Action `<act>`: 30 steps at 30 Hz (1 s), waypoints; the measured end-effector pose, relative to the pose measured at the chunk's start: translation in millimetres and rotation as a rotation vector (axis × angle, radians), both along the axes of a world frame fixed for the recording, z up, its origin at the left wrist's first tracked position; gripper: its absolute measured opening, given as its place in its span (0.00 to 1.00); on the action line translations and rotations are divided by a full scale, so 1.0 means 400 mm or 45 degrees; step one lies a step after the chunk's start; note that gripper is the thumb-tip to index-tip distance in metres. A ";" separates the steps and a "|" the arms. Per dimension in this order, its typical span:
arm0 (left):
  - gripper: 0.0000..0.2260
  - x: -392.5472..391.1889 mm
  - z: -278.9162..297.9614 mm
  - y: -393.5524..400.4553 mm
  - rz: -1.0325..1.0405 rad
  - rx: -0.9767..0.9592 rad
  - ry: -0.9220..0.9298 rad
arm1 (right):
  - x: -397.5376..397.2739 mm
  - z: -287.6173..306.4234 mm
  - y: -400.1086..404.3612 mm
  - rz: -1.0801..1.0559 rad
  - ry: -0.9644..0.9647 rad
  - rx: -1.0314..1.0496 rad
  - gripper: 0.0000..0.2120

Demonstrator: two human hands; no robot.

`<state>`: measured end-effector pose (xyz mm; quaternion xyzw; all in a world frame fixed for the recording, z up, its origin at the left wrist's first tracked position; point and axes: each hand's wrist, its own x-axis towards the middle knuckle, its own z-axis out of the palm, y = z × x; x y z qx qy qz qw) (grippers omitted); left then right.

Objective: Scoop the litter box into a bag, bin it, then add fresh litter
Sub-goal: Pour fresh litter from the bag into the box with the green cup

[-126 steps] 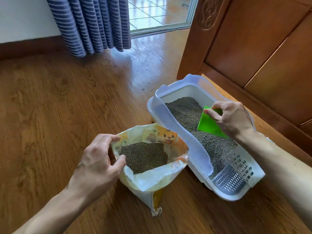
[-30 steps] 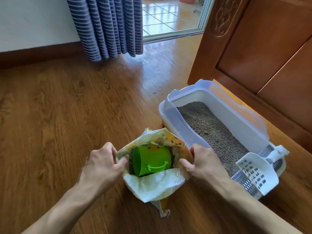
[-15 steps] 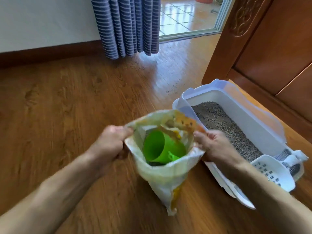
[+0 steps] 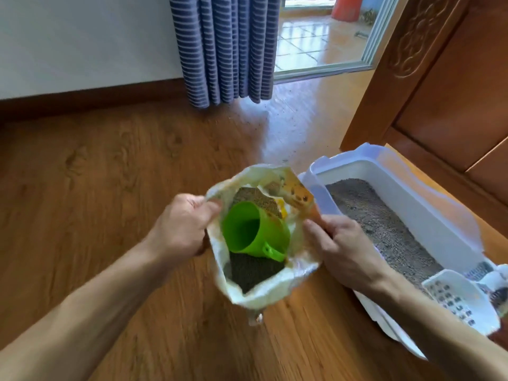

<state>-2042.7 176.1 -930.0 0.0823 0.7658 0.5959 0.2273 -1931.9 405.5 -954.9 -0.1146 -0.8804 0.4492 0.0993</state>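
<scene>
Along the far left we see a white wall (image 4: 82, 37) with a dark wooden skirting board (image 4: 90, 99), and a wooden floor (image 4: 96, 174) spreading below it. Our left hand (image 4: 178, 229) grips the left edge of the litter bag (image 4: 264, 295), fingers curled round the plastic. The bag is pulled wide at its mouth, and inside it a green cup (image 4: 255, 232) lies tilted on its side on dark litter granules (image 4: 253, 273), its handle pointing down and right. Behind, a blue striped curtain (image 4: 222, 48) hangs to the floor beside an open glass door (image 4: 324, 37). Our right hand (image 4: 343, 248) pinches the right edge of the bag, so our two hands are apart, each clamped on one side of the mouth. Just beside the bag, to its right, the white litter box (image 4: 428, 204) sits on the floor, holding grey litter (image 4: 384, 229), with a slotted white scoop (image 4: 461, 301) resting at its near end. A wooden door (image 4: 453, 78) stands beyond.
</scene>
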 end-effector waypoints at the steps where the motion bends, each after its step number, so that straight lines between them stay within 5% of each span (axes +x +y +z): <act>1: 0.18 -0.002 0.003 0.001 0.034 0.026 -0.028 | -0.002 0.005 -0.001 0.000 -0.017 -0.051 0.20; 14: 0.19 0.054 0.019 -0.014 0.042 -0.069 -0.066 | -0.009 0.005 -0.003 0.056 -0.031 -0.177 0.21; 19: 0.18 0.074 0.096 -0.143 0.189 -0.218 0.023 | -0.065 0.062 -0.107 0.121 0.022 -0.502 0.22; 25: 0.20 0.080 0.203 -0.323 0.377 -0.338 0.093 | -0.094 0.140 -0.290 0.410 -0.180 -0.529 0.22; 30: 0.21 0.053 0.216 -0.459 0.551 -0.202 0.126 | -0.133 0.179 -0.419 0.515 -0.225 -0.484 0.21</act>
